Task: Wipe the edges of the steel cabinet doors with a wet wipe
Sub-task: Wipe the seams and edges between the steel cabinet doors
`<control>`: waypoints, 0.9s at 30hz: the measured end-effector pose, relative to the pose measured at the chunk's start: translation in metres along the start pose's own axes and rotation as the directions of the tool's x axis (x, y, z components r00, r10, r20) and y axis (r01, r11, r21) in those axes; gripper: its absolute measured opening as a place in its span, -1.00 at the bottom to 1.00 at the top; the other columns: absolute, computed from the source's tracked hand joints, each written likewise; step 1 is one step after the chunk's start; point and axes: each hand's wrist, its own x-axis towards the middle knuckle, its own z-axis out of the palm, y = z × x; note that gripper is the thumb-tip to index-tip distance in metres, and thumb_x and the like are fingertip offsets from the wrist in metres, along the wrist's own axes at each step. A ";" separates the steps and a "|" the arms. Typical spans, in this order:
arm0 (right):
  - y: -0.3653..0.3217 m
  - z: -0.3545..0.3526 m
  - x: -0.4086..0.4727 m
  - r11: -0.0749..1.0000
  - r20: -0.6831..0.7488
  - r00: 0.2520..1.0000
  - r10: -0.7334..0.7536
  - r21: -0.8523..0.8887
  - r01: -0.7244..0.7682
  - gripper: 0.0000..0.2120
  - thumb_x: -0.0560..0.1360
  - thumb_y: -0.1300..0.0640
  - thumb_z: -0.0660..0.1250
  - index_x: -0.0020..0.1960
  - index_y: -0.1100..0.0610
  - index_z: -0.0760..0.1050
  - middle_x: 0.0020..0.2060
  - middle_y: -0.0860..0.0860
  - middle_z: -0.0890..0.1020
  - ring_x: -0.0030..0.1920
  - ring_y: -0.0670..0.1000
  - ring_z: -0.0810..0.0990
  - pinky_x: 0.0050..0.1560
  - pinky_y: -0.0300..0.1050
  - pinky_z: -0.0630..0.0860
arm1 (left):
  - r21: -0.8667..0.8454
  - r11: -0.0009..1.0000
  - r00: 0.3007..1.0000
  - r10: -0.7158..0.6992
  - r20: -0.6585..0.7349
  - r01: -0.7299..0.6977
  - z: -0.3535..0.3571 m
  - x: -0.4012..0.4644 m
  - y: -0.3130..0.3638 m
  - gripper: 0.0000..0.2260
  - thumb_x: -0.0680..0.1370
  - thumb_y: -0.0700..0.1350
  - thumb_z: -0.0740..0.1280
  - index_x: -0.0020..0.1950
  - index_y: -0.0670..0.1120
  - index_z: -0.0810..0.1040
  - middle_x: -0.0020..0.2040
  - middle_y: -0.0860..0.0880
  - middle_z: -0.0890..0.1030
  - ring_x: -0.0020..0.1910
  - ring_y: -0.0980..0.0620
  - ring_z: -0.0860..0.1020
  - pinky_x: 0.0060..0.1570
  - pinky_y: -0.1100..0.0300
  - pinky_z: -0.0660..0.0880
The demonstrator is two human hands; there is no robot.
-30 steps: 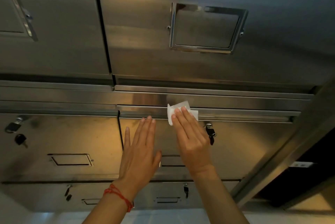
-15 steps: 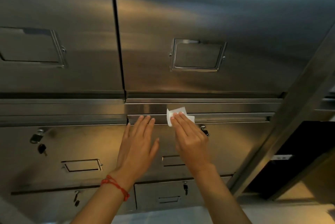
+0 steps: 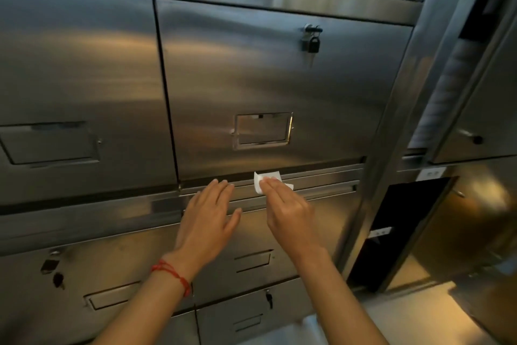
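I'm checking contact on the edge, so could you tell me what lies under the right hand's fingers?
A folded white wet wipe lies pressed against the steel cabinet ledge; the right hand covers its lower part.

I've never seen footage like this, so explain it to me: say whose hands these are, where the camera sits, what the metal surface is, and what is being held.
There is no machine here, only a person with a wide-angle camera on their head, looking forward and down at their own hands. In front stands a wall of steel cabinet doors with recessed handles; one door carries a padlock. The right hand presses a white wet wipe with straight fingers against the bottom edge of a door. The left hand, with a red string bracelet at its wrist, lies flat and open on the steel beside it, holding nothing.
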 end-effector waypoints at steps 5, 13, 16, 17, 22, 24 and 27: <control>0.008 -0.041 0.012 0.995 0.039 0.996 0.083 -0.063 -0.080 -0.64 0.25 0.42 0.51 0.04 0.30 0.62 -0.04 0.16 0.68 -0.01 0.08 0.66 -0.10 -0.02 0.63 | -0.035 0.998 0.998 0.059 0.008 -0.058 -0.021 0.015 0.024 -0.50 0.60 0.11 0.11 0.49 -0.05 0.17 0.49 -0.01 0.22 0.49 0.06 0.08 0.42 0.16 0.02; 0.038 -0.101 0.014 0.975 -0.023 0.987 0.156 -0.154 -0.158 -0.65 0.25 0.39 0.52 0.03 0.26 0.62 -0.06 0.13 0.68 -0.04 0.05 0.67 -0.11 -0.06 0.63 | -0.072 0.987 0.987 0.149 0.057 -0.144 -0.038 0.040 0.092 -0.51 0.61 0.13 0.05 0.50 -0.01 0.10 0.51 0.01 0.15 0.49 0.08 0.04 0.43 0.16 -0.01; 0.055 -0.128 0.009 0.967 -0.047 0.984 0.170 -0.183 -0.176 -0.65 0.25 0.39 0.52 0.02 0.27 0.62 -0.07 0.14 0.68 -0.05 0.06 0.67 -0.16 -0.05 0.64 | -0.081 0.977 0.978 0.200 0.051 -0.195 -0.038 0.049 0.122 -0.52 0.61 0.12 0.06 0.50 -0.01 0.14 0.49 0.00 0.20 0.49 0.07 0.07 0.42 0.16 0.02; 0.061 -0.138 0.008 0.963 -0.053 0.982 0.180 -0.194 -0.187 -0.65 0.25 0.39 0.52 0.02 0.27 0.62 -0.07 0.14 0.68 -0.06 0.06 0.67 -0.18 -0.04 0.64 | -0.082 0.974 0.975 0.217 0.048 -0.212 -0.037 0.051 0.132 -0.52 0.61 0.13 0.06 0.49 -0.02 0.16 0.49 0.00 0.21 0.48 0.07 0.08 0.42 0.16 0.04; 0.092 -0.196 -0.006 0.941 -0.084 0.969 0.233 -0.233 -0.246 -0.67 0.25 0.40 0.52 0.01 0.26 0.63 -0.10 0.13 0.69 -0.10 0.07 0.68 -0.22 -0.05 0.65 | -0.121 0.952 0.958 0.285 0.034 -0.280 -0.031 0.060 0.197 -0.52 0.60 0.14 0.06 0.48 0.00 0.19 0.48 0.01 0.23 0.48 0.08 0.10 0.41 0.16 0.06; 0.107 -0.222 -0.014 0.931 -0.082 0.963 0.257 -0.247 -0.269 -0.70 0.29 0.39 0.50 0.02 0.26 0.62 -0.09 0.14 0.69 -0.10 0.08 0.68 -0.23 -0.03 0.65 | -0.153 0.940 0.950 0.312 0.033 -0.304 -0.029 0.063 0.227 -0.53 0.60 0.13 0.07 0.48 -0.01 0.20 0.48 0.00 0.24 0.48 0.07 0.10 0.40 0.15 0.08; 0.129 -0.258 -0.029 0.911 -0.096 0.953 0.286 -0.282 -0.302 -0.72 0.32 0.39 0.46 0.03 0.24 0.62 -0.09 0.13 0.69 -0.10 0.06 0.68 -0.19 -0.07 0.63 | -0.170 0.924 0.936 0.351 0.022 -0.342 -0.025 0.066 0.270 -0.53 0.60 0.13 0.08 0.47 -0.02 0.22 0.47 -0.01 0.26 0.48 0.05 0.12 0.40 0.14 0.10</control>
